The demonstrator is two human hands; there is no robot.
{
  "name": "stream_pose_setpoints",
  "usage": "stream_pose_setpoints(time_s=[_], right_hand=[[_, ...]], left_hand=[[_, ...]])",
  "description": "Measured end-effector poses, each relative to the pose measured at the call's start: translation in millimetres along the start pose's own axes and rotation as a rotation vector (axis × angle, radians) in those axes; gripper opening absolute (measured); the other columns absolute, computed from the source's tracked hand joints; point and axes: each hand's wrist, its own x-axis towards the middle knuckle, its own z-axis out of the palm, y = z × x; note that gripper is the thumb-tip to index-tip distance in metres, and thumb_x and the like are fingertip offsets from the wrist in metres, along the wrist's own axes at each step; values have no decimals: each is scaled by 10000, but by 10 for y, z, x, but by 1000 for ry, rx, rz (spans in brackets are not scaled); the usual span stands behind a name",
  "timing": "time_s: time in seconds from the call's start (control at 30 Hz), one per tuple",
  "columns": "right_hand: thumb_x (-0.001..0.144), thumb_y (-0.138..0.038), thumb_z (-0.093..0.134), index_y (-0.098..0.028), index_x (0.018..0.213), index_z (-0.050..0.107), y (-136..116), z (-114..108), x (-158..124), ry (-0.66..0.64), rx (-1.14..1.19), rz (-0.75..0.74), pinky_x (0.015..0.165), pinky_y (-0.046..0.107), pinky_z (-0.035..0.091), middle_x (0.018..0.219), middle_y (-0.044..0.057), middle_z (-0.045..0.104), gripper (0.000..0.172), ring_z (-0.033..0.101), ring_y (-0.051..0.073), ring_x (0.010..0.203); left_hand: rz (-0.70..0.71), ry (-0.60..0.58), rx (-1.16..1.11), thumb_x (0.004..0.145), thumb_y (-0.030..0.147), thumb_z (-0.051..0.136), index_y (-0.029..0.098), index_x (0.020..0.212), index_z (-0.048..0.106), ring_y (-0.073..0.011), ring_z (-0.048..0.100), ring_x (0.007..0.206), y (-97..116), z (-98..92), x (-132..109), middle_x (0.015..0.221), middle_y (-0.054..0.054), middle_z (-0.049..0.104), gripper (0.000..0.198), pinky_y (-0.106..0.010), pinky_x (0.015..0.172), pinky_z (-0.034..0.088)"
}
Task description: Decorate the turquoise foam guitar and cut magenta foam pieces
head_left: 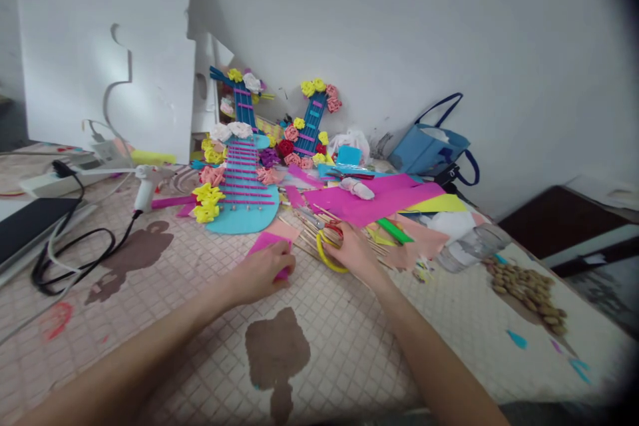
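Observation:
My left hand (262,271) is closed on a small magenta sheet of paper (259,243) low over the table. Beside it on the right, my right hand (355,251) has its fingers around scissors with a yellow and a red handle loop (327,259); the blades point away to the left. Thin wooden sticks (305,244) lie in a loose bunch under and around the scissors. Just beyond my hands lies a light blue guitar-like craft piece (244,213), with pink strips across it and paper flowers along its sides.
A white hot glue gun (146,188) with a black cable stands at the left. Magenta paper (384,196), a green stick-like item (395,231) and a clear plastic bottle (474,246) are at the right. Nuts (529,289) lie near the right edge. A blue bag (429,146) leans on the wall.

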Motion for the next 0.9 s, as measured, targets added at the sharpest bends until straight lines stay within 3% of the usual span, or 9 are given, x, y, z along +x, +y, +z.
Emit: stream_pose_setpoints(time_s=[0.17, 0.3, 0.37, 0.43, 0.57, 0.73, 0.9], right_hand=[[749, -371, 658, -138, 1095, 564, 21, -4, -7, 2, -3, -13, 845, 341, 432, 1051, 119, 616, 428, 585, 256, 984], [763, -373, 651, -146, 1090, 556, 49, 15, -3, 29, -1, -32, 845, 348, 430, 1048, 124, 604, 409, 574, 259, 995], [788, -363, 627, -149, 1077, 554, 64, 29, 1, 70, -14, -55, 833, 356, 435, 1038, 128, 597, 368, 571, 266, 986], [819, -345, 596, -156, 1081, 552, 79, 41, 1, 112, -39, -85, 828, 363, 437, 1037, 130, 588, 326, 563, 272, 984], [856, -311, 554, -157, 1097, 554, 104, 54, -7, 110, -57, -134, 837, 362, 434, 1038, 127, 574, 285, 551, 269, 977], [854, -287, 561, -161, 1116, 555, 123, 53, -8, 61, -39, -143, 847, 351, 430, 1025, 119, 564, 290, 544, 259, 987], [853, -306, 565, -152, 1097, 561, 111, 72, -21, 76, -87, -134, 832, 349, 436, 1028, 122, 561, 288, 543, 262, 977]], left_hand=[[-57, -38, -80, 744, 169, 542, 167, 753, 610, -146, 562, 726, -109, -243, -27, 804, -25, 616, 69, -245, 653, 399], [-286, 200, -22, 727, 185, 511, 168, 716, 569, -140, 531, 641, -278, -359, -32, 691, -10, 593, 62, -242, 579, 347], [-311, 267, -28, 685, 170, 541, 172, 691, 520, -130, 502, 620, -347, -348, -16, 663, 3, 554, 22, -236, 566, 327], [-289, 314, -43, 684, 176, 547, 183, 630, 428, -110, 437, 574, -382, -314, 8, 613, 25, 480, 131, -233, 547, 295], [-301, 450, -61, 818, 333, 465, 203, 581, 251, -98, 305, 514, -341, -279, 42, 537, 49, 305, 345, -247, 514, 217], [-429, 415, -107, 913, 418, 289, 196, 567, 294, -109, 357, 494, -280, -314, 43, 502, 37, 323, 411, -261, 508, 199], [-298, 417, -77, 872, 296, 376, 186, 708, 490, -123, 467, 564, -340, -246, 50, 587, 22, 483, 228, -245, 540, 266]])
